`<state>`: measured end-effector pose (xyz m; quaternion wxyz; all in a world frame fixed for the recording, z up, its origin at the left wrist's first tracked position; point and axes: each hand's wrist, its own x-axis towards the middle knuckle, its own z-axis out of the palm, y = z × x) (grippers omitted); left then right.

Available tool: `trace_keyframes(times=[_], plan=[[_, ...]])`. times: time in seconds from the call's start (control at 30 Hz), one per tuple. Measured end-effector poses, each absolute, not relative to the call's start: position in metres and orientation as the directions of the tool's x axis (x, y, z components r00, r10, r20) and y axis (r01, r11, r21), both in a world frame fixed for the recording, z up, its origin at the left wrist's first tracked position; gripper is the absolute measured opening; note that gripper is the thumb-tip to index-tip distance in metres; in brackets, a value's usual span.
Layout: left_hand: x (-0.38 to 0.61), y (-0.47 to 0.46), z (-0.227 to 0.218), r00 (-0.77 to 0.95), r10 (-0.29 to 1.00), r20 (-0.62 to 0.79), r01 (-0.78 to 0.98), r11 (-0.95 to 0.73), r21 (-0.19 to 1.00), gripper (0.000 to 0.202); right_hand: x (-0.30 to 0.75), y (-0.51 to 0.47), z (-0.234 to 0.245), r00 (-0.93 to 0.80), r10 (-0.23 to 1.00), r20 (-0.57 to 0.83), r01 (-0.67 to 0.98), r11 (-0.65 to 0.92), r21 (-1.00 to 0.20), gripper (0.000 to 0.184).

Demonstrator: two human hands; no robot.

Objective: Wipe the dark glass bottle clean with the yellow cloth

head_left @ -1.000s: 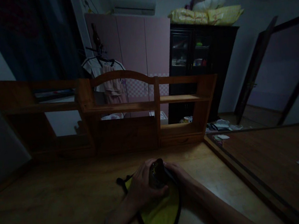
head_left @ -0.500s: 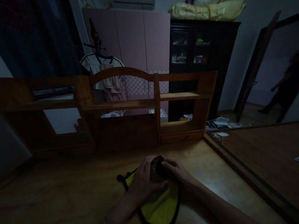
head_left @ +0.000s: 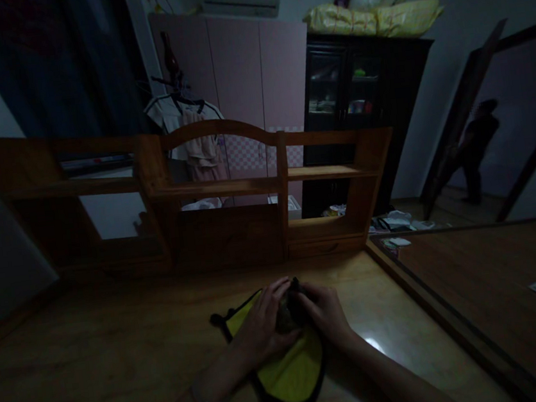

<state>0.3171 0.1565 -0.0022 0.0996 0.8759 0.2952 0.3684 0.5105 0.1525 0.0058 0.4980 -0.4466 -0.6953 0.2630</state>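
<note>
The step in hand seems to be work with both hands on one dark, shiny object [head_left: 287,315]. This object is between the two palms, above the upper part of a yellow cloth piece [head_left: 294,372] with black edge, which lies on the wooden surface [head_left: 122,366]. The left hand [head_left: 260,327] is half closed and has hold of the object, with fingers over its far side and thumb on the near side. The right hand [head_left: 326,310] has its fingers bent against the other side; whether they grip or only touch, I cannot tell. In my judgement, the next move calls for a steady left hold while the right fingers act near the top.

By count, there are two hands, one dark object, one yellow cloth piece, one bracelet [head_left: 206,398] on the left wrist, one wooden shelf [head_left: 231,237] ahead, and one person [head_left: 476,138] in the doorway.
</note>
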Motion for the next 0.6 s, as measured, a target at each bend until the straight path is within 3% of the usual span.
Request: trace_keyframes(times=[0.3, 0.43, 0.53, 0.6], plan=[[0.317, 0.154, -0.001, 0.569, 0.685, 0.456, 0.529, -0.729, 0.435, 0.099, 0.510, 0.151, 0.009, -0.200, 0.864, 0.463, 0.517, 0.494, -0.699, 0.022], [0.318, 0.157, -0.004, 0.530, 0.693, 0.489, 0.527, -0.721, 0.450, 0.096, 0.512, 0.149, 0.012, -0.186, 0.859, 0.478, 0.522, 0.498, -0.692, 0.024], [0.317, 0.162, -0.012, 0.517, 0.692, 0.504, 0.534, -0.720, 0.443, 0.095, 0.514, 0.146, 0.027, -0.149, 0.823, 0.549, 0.536, 0.534, -0.654, 0.027], [0.317, 0.165, -0.018, 0.513, 0.692, 0.507, 0.545, -0.719, 0.430, 0.097, 0.514, 0.139, 0.050, -0.178, 0.739, 0.650, 0.548, 0.623, -0.558, 0.030]])
